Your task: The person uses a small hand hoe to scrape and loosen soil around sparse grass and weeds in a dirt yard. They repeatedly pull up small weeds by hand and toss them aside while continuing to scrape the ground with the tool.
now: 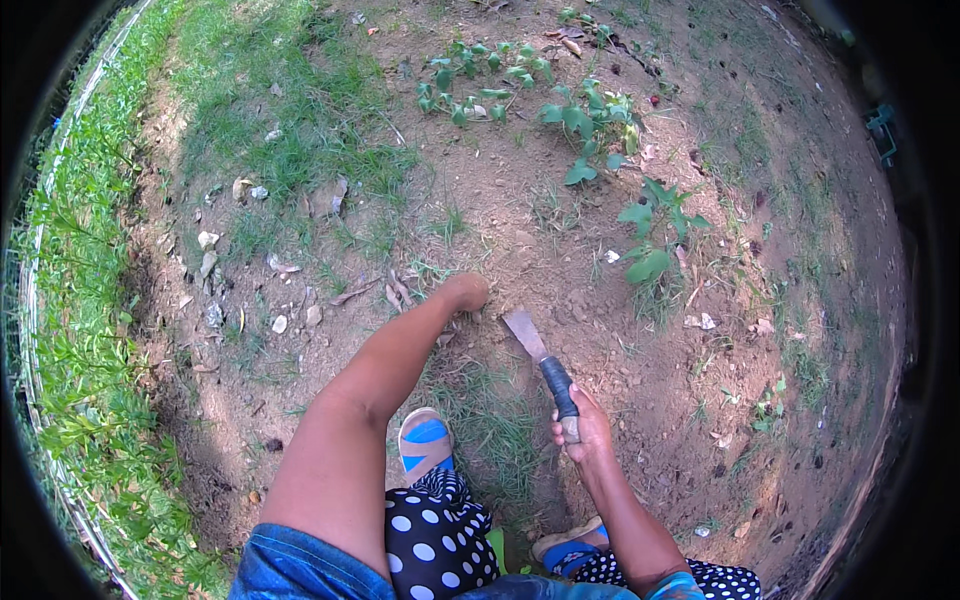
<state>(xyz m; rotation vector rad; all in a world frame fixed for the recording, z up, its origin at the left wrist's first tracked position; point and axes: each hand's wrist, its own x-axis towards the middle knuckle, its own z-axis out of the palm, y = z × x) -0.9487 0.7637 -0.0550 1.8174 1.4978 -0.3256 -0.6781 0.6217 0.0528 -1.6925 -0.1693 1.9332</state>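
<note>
My right hand [587,428] is wrapped round the handle of a hand scraper [555,385]. The grip is bound in black, and its flat metal blade points forward and left, its tip at the bare soil. Just left of that tip, my left hand [468,292] reaches down to the ground. The back of this hand hides its fingers, so what they hold, if anything, does not show. Loose brown soil [515,245] and bits of dry grass lie around the blade and the hand.
Leafy green plants [585,120] grow ahead and to the right. Short grass [290,120] covers the far left, with stones [208,240] nearer. A dense green border [90,330] runs along the left edge. My sandalled feet [426,440] stand close behind my hands.
</note>
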